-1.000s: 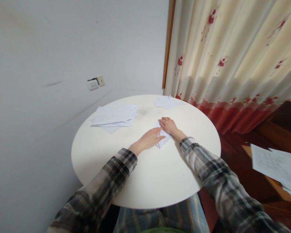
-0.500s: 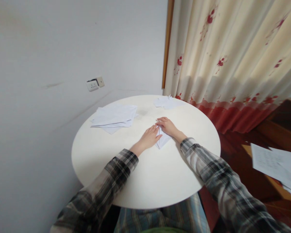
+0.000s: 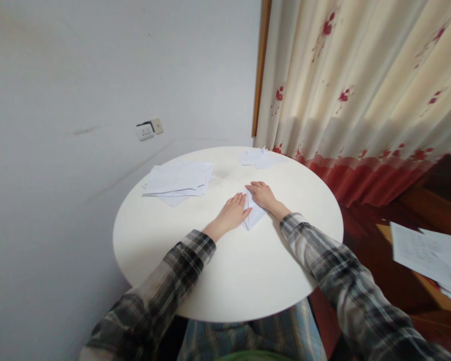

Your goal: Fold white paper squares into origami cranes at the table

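A small folded sheet of white paper lies on the round white table, with a crease line down its middle and a pointed near end. My left hand lies flat over its left side, fingers stretched out and thumb on the paper. Over the upper right part rests my right hand, its fingers extended leftward and pressed down near the far end. Both hands hide parts of the sheet.
The round white table bears a stack of white paper at the left and paper pieces at the far edge. Written sheets lie on a wooden surface at right. Wall and curtain stand behind.
My right hand has shifted slightly right, and its fingers have drawn apart from my left hand's fingertips. The left hand stays on the paper.
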`<state>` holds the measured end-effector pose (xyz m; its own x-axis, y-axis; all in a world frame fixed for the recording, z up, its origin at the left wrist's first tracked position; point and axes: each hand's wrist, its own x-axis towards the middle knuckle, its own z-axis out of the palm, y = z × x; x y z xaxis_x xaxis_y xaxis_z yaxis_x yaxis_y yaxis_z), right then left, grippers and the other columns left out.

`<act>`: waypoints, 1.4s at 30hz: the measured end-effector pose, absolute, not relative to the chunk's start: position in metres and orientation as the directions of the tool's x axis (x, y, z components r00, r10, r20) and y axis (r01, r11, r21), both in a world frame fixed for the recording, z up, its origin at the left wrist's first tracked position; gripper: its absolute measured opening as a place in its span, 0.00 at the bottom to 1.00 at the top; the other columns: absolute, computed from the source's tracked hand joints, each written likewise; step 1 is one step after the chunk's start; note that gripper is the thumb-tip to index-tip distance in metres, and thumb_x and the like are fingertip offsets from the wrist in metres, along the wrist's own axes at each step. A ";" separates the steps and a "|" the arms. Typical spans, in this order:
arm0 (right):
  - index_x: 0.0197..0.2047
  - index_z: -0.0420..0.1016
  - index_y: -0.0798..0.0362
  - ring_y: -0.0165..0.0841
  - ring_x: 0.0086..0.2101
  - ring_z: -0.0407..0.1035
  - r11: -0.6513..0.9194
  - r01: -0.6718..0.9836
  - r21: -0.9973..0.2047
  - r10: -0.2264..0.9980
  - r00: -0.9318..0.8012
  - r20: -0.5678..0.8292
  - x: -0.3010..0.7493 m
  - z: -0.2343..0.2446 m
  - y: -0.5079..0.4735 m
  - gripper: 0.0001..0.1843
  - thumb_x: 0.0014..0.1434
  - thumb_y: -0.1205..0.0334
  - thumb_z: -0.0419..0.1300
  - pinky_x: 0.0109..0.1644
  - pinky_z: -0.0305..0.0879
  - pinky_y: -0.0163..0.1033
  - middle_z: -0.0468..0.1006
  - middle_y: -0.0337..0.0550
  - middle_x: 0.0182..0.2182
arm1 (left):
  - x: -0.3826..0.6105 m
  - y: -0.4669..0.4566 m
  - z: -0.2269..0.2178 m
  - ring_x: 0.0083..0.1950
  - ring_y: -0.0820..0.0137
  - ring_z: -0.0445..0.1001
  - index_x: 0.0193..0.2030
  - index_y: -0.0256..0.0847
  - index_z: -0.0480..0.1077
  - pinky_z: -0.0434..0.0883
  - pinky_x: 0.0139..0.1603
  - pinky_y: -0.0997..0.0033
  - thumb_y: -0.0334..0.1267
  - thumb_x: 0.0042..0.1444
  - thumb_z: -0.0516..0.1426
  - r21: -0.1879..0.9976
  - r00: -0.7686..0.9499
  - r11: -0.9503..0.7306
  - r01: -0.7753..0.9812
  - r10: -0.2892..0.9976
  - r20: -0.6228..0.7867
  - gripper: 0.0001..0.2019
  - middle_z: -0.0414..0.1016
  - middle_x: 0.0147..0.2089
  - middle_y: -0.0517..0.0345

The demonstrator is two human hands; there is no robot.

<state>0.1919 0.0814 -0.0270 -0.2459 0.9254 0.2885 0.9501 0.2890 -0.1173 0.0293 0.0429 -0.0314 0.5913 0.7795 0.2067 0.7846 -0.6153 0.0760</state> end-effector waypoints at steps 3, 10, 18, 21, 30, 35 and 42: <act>0.58 0.62 0.45 0.40 0.55 0.55 0.275 0.954 -0.117 0.932 -0.235 0.276 0.192 -0.027 0.081 0.24 0.59 0.66 0.45 0.54 0.56 0.46 0.63 0.44 0.56 | 0.029 0.044 -0.033 0.67 0.58 0.47 0.62 0.33 0.50 0.51 0.63 0.57 0.46 0.61 0.40 0.078 0.603 -0.628 0.774 0.770 0.210 0.26 0.50 0.65 0.40; 0.54 0.66 0.50 0.36 0.52 0.58 0.325 0.937 -0.126 0.911 -0.274 0.306 0.192 -0.025 0.080 0.20 0.61 0.65 0.44 0.53 0.56 0.40 0.67 0.46 0.53 | 0.027 0.047 -0.036 0.66 0.58 0.48 0.61 0.38 0.54 0.51 0.62 0.56 0.46 0.61 0.40 0.080 0.608 -0.632 0.771 0.767 0.204 0.24 0.51 0.66 0.43; 0.56 0.64 0.50 0.36 0.52 0.58 0.329 0.938 -0.107 0.912 -0.287 0.292 0.191 -0.025 0.080 0.21 0.61 0.65 0.45 0.54 0.56 0.40 0.66 0.45 0.54 | 0.027 0.046 -0.034 0.66 0.58 0.48 0.61 0.38 0.54 0.51 0.62 0.57 0.46 0.61 0.40 0.064 0.615 -0.638 0.768 0.761 0.203 0.24 0.51 0.65 0.42; 0.57 0.62 0.47 0.39 0.54 0.56 0.267 0.959 -0.099 0.934 -0.233 0.270 0.190 -0.025 0.077 0.22 0.61 0.64 0.45 0.54 0.56 0.44 0.63 0.45 0.56 | 0.027 0.045 -0.033 0.66 0.58 0.49 0.61 0.38 0.55 0.51 0.63 0.58 0.46 0.61 0.40 0.058 0.622 -0.645 0.762 0.753 0.213 0.24 0.52 0.65 0.42; 0.53 0.65 0.57 0.38 0.50 0.62 0.203 0.938 -0.280 0.939 -0.106 0.326 0.192 -0.027 0.083 0.20 0.59 0.67 0.45 0.53 0.57 0.40 0.70 0.51 0.50 | 0.026 0.046 -0.034 0.66 0.57 0.48 0.62 0.38 0.54 0.50 0.62 0.58 0.47 0.62 0.40 0.065 0.616 -0.637 0.768 0.762 0.199 0.25 0.51 0.65 0.42; 0.50 0.67 0.57 0.33 0.39 0.71 0.098 0.751 -0.653 0.926 0.172 0.336 0.203 -0.028 0.084 0.18 0.58 0.66 0.46 0.44 0.63 0.36 0.77 0.48 0.39 | 0.021 0.049 -0.035 0.66 0.57 0.47 0.62 0.37 0.53 0.50 0.62 0.56 0.48 0.61 0.41 0.096 0.542 -0.566 0.819 0.817 0.199 0.26 0.51 0.66 0.43; 0.43 0.71 0.53 0.29 0.28 0.72 0.195 0.587 -0.785 0.934 0.133 0.331 0.194 -0.030 0.071 0.15 0.54 0.69 0.49 0.37 0.66 0.35 0.78 0.42 0.30 | 0.017 0.054 -0.033 0.66 0.57 0.50 0.61 0.30 0.53 0.50 0.63 0.56 0.47 0.60 0.43 0.148 0.397 -0.432 0.890 0.892 0.217 0.27 0.53 0.64 0.40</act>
<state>0.1941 0.0708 -0.0299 0.1334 0.9341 0.3312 0.5875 0.1946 -0.7855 0.0172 0.0538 -0.0334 0.3972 0.8918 0.2167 0.8896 -0.4322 0.1481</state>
